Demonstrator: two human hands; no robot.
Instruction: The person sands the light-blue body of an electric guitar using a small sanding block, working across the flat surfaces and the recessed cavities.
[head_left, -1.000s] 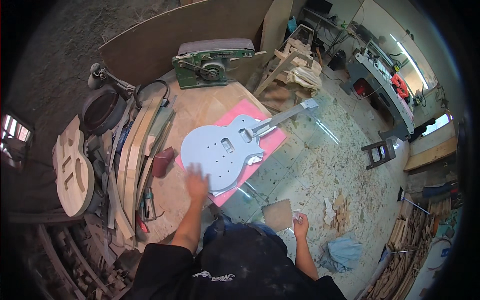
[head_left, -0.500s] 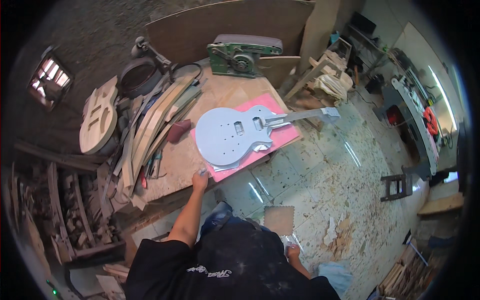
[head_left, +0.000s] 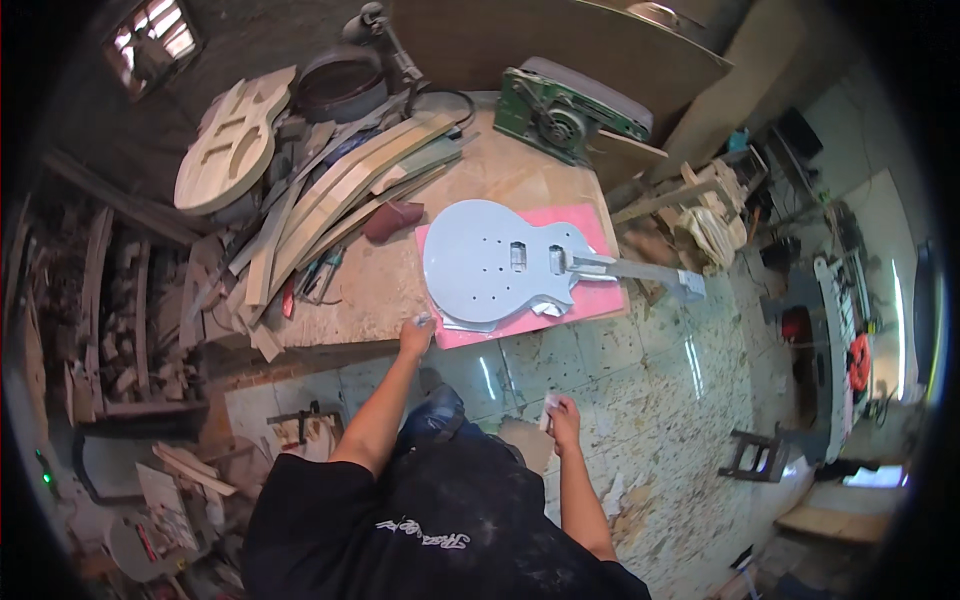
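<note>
Pinching a small pale piece (head_left: pixel 549 411), the grip of the right hand (head_left: pixel 564 424) hangs over the floor (head_left: pixel 640 400), while the left hand (head_left: pixel 417 336) curls at the near edge of the worktop (head_left: pixel 360 300), though from where I stand I cannot tell whether it grasps anything. Ahead and to the right of that left hand, the nearer one, the pale blue-grey guitar (head_left: pixel 520 286) lies flat on a pink sheet (head_left: pixel 596 300), long axis crosswise, neck rightward; both forearms slant forward and inward.
</note>
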